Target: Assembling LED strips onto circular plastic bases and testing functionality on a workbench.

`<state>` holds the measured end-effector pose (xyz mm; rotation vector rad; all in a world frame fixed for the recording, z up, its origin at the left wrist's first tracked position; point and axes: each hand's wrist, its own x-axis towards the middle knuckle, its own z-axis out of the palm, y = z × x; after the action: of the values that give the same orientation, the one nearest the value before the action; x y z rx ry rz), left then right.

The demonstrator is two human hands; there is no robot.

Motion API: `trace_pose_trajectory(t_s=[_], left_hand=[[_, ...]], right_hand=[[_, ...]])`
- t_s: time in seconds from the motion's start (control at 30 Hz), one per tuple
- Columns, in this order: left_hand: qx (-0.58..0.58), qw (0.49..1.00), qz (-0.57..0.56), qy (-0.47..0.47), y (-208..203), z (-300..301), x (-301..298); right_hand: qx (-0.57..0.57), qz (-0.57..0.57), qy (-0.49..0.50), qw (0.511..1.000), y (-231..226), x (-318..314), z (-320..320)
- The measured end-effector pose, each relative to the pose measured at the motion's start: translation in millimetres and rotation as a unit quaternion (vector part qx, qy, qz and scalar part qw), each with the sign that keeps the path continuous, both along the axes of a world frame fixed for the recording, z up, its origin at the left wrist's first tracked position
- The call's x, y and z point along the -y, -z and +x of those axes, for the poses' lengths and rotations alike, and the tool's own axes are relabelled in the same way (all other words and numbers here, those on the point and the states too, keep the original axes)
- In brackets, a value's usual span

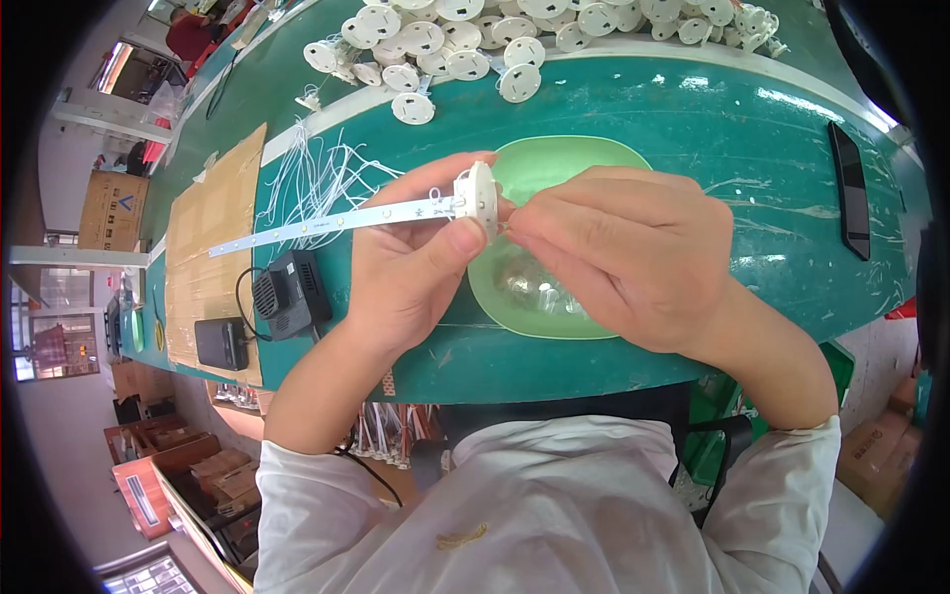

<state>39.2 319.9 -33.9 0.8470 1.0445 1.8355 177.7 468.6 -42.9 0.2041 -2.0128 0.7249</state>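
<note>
My left hand pinches the white round cap on the LED strip; right hand fingertips clamp its wire — best kept steady, pressure light.

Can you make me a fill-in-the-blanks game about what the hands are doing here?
1. The left hand pinches a round white ____ fixed to a long white strip.
2. Under both hands sits a ____ bowl.
3. The right hand touches the cap with its ____.
4. More white caps lie in a ____ at the far side of the table.

Missing words: cap; green; fingertips; pile
</note>
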Motion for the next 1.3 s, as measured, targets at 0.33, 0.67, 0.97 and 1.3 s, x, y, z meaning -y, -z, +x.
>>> trace_pose_trajectory(t_s=[0.33, 0.67, 0.97, 1.3], left_hand=[[0.012, 1.0, 0.011, -0.004, 0, 5, 2], [-0.012, 0.999, 0.005, 0.042, 1, -5, 4], [0.035, 0.998, 0.015, 0.055, 3, 3, 8], [0.04, 0.999, 0.028, -0.007, 1, 17, 7]], right_hand=[[0.012, -0.032, -0.014, 0.999, 0, 3, 0], [0.01, -0.008, -0.089, 0.996, -4, -10, 0], [0.013, 0.001, 0.014, 1.0, -4, 5, 4], [-0.049, 0.053, 0.061, 0.996, -4, 15, 5]])
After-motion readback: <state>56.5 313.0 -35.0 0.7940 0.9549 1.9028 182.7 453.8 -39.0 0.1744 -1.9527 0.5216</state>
